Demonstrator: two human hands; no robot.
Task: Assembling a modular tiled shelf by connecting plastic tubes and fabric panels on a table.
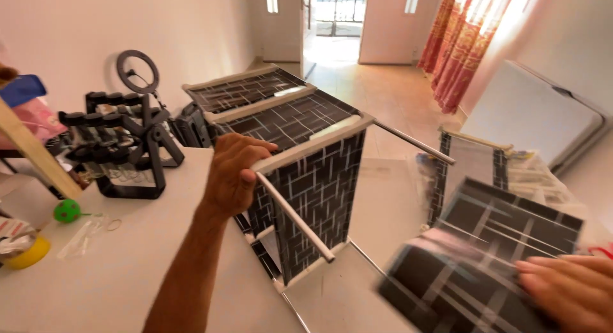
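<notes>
— At the table's edge, what has the left hand (233, 176) got?
— Its fingers are curled tight round the top rail of a black brick-patterned fabric rack (300, 148) standing beside the white table (128, 269).
— And the right hand (565, 288)?
— Blurred; fingers lie nearly flat on a loose patterned panel (479, 263). Grip: cannot tell.
— Anything inside the rack?
— Its compartments are hidden.

- Your left hand (233, 176) grips the pale top edge of the black patterned fabric rack (300, 148) beside the white bench (128, 269).
- Your right hand (568, 291) lies on a blurred, black patterned panel (472, 263).
- A green ball (66, 210) sits on the bench.
</notes>
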